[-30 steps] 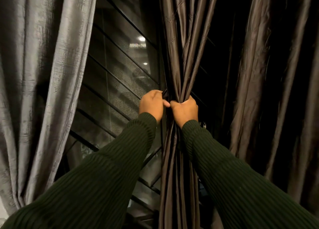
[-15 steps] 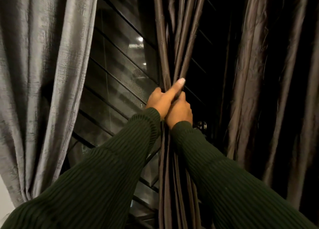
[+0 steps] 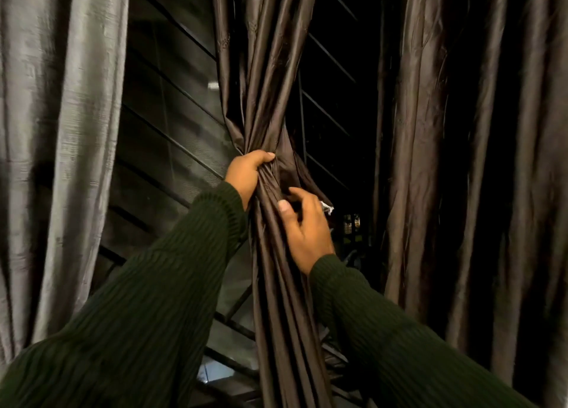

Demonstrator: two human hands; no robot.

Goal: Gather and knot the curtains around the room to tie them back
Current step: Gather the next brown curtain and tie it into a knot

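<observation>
A dark brown satin curtain (image 3: 261, 69) hangs gathered into a narrow bunch down the middle of the view. My left hand (image 3: 246, 171) grips the bunch from its left side at its narrowest point, fingers curled round the folds. Just below and to the right, my right hand (image 3: 304, 223) lies against the bunch with its fingers loosely spread, thumb on the fabric; it holds nothing. Both arms wear dark green ribbed sleeves.
A grey curtain (image 3: 61, 131) hangs at the left. Another dark brown curtain (image 3: 461, 161) hangs at the right. Behind the bunch is a window (image 3: 172, 115) with dark slanted bars, and darkness outside.
My right hand has let go of the bunch and dropped lower to its right side. The left hand has closed round the gathered folds.
</observation>
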